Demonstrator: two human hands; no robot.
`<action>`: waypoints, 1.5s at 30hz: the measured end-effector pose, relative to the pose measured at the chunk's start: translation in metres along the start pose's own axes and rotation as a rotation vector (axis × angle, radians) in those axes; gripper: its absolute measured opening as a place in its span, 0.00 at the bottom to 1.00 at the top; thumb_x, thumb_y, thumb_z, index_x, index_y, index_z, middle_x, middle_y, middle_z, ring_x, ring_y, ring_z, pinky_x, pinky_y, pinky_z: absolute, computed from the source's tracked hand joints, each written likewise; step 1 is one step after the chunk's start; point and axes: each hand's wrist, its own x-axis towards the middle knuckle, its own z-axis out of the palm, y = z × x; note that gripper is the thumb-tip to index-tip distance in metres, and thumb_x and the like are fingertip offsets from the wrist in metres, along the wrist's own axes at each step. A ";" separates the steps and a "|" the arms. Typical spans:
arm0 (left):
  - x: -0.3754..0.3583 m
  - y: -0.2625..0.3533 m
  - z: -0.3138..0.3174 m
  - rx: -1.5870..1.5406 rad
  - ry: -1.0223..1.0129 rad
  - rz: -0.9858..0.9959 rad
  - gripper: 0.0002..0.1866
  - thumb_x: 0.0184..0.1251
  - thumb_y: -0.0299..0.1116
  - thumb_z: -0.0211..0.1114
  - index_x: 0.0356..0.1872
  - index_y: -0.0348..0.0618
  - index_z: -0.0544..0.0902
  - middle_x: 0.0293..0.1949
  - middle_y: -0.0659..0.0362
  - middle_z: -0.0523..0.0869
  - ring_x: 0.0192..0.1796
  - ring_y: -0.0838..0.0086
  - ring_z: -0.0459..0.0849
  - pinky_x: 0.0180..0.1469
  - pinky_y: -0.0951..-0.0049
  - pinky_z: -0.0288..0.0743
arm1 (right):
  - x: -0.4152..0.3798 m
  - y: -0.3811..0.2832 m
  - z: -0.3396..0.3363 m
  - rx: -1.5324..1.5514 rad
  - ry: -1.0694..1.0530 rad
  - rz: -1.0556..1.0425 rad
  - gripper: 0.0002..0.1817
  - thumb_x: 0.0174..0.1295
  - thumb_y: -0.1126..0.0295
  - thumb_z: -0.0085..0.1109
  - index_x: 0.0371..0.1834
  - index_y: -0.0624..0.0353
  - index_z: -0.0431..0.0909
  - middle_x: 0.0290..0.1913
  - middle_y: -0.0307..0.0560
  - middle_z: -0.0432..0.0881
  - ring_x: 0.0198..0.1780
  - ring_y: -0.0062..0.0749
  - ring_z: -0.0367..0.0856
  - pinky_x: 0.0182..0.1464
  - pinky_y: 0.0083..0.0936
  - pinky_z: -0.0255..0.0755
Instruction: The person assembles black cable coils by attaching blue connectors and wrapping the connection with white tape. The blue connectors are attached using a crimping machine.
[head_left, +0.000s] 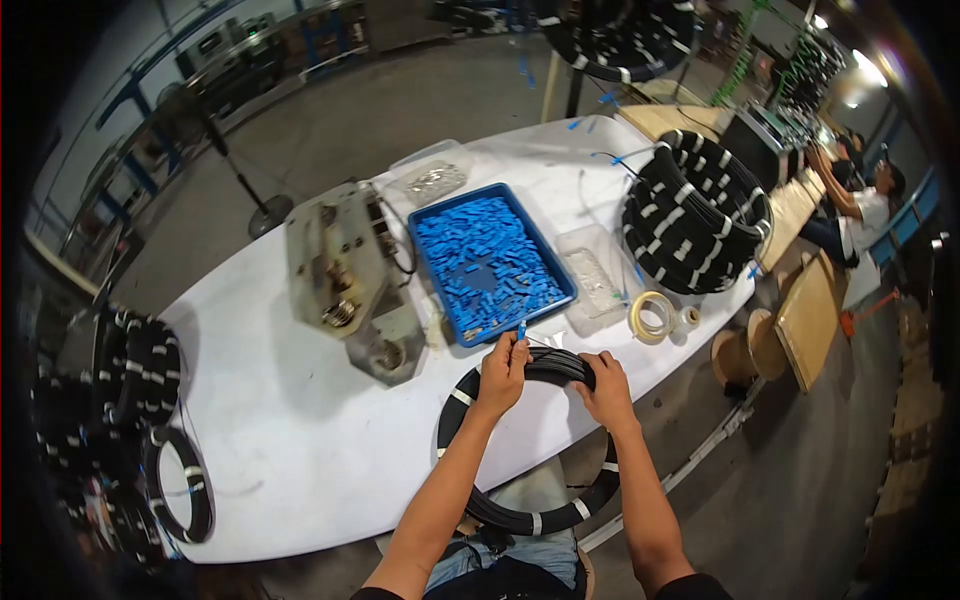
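A black cable coil (pixel 462 394), banded with white tape, hangs partly over the table's near edge above my lap. My left hand (pixel 503 372) is closed at the coil's far side, pinching a small blue connector (pixel 522 329) that points up from the fingers. My right hand (pixel 606 388) grips the coil's upper right part, thumb inside the ring and fingers over the outside. Just beyond my left hand lies a blue tray (pixel 466 341) full of small blue connectors (pixel 480 235).
A grey machine (pixel 340 270) stands left of the tray. Clear plastic boxes (pixel 592 285) and tape rolls (pixel 652 317) lie right of it. Stacked black coils (pixel 697 215) stand at the right, more coils (pixel 180 485) at the left end. Another person (pixel 858 205) sits far right.
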 end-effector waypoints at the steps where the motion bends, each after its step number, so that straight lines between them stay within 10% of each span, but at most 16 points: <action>1: -0.007 0.001 -0.007 -0.001 0.023 -0.009 0.15 0.80 0.40 0.51 0.40 0.38 0.76 0.27 0.64 0.75 0.33 0.82 0.76 0.36 0.80 0.69 | -0.002 -0.005 0.004 0.062 -0.007 -0.028 0.27 0.50 0.73 0.71 0.57 0.56 0.76 0.47 0.51 0.75 0.49 0.53 0.73 0.51 0.43 0.70; 14: -0.119 0.021 -0.152 -0.191 0.497 -0.012 0.11 0.81 0.35 0.48 0.41 0.38 0.74 0.31 0.60 0.80 0.39 0.77 0.80 0.48 0.76 0.74 | -0.013 -0.129 0.083 0.066 -0.257 -0.291 0.27 0.52 0.69 0.72 0.57 0.55 0.77 0.49 0.50 0.76 0.51 0.53 0.74 0.54 0.42 0.72; 21: -0.163 0.029 -0.249 -0.416 1.003 -0.079 0.21 0.74 0.32 0.59 0.63 0.40 0.68 0.52 0.51 0.81 0.56 0.65 0.79 0.64 0.64 0.70 | 0.012 -0.203 0.147 0.115 -0.417 -0.512 0.27 0.53 0.67 0.71 0.58 0.51 0.77 0.50 0.48 0.76 0.54 0.52 0.74 0.55 0.42 0.72; 26: -0.170 0.048 -0.267 0.673 1.361 0.140 0.33 0.64 0.34 0.69 0.68 0.37 0.65 0.67 0.49 0.69 0.72 0.58 0.61 0.73 0.58 0.56 | 0.026 -0.241 0.174 0.058 -0.505 -0.672 0.32 0.54 0.64 0.70 0.65 0.46 0.73 0.56 0.41 0.77 0.59 0.43 0.75 0.59 0.43 0.69; 27: -0.168 0.053 -0.267 0.673 1.350 0.138 0.33 0.64 0.34 0.69 0.68 0.37 0.65 0.67 0.49 0.69 0.72 0.58 0.61 0.73 0.58 0.56 | 0.023 -0.243 0.174 0.059 -0.503 -0.662 0.32 0.54 0.64 0.70 0.65 0.46 0.73 0.56 0.41 0.77 0.59 0.43 0.75 0.59 0.43 0.69; 29: -0.162 0.059 -0.267 0.889 0.578 0.170 0.34 0.61 0.37 0.71 0.67 0.41 0.68 0.66 0.49 0.71 0.72 0.55 0.62 0.73 0.54 0.55 | 0.020 -0.240 0.173 0.033 -0.390 -0.665 0.35 0.55 0.65 0.70 0.68 0.45 0.69 0.59 0.40 0.77 0.60 0.43 0.75 0.60 0.44 0.68; 35: -0.138 0.041 -0.253 1.172 0.025 -0.107 0.31 0.60 0.44 0.71 0.64 0.49 0.73 0.62 0.49 0.76 0.67 0.51 0.70 0.69 0.47 0.60 | -0.015 -0.184 0.136 -0.023 -0.208 -0.277 0.41 0.47 0.62 0.76 0.68 0.51 0.69 0.57 0.52 0.75 0.57 0.53 0.75 0.55 0.48 0.71; 45: -0.135 0.037 -0.236 1.212 0.154 -0.293 0.32 0.59 0.39 0.72 0.63 0.44 0.71 0.55 0.49 0.74 0.53 0.51 0.78 0.51 0.47 0.74 | -0.002 -0.167 0.117 0.043 -0.268 -0.174 0.30 0.46 0.59 0.77 0.54 0.52 0.79 0.49 0.45 0.80 0.51 0.48 0.80 0.52 0.41 0.75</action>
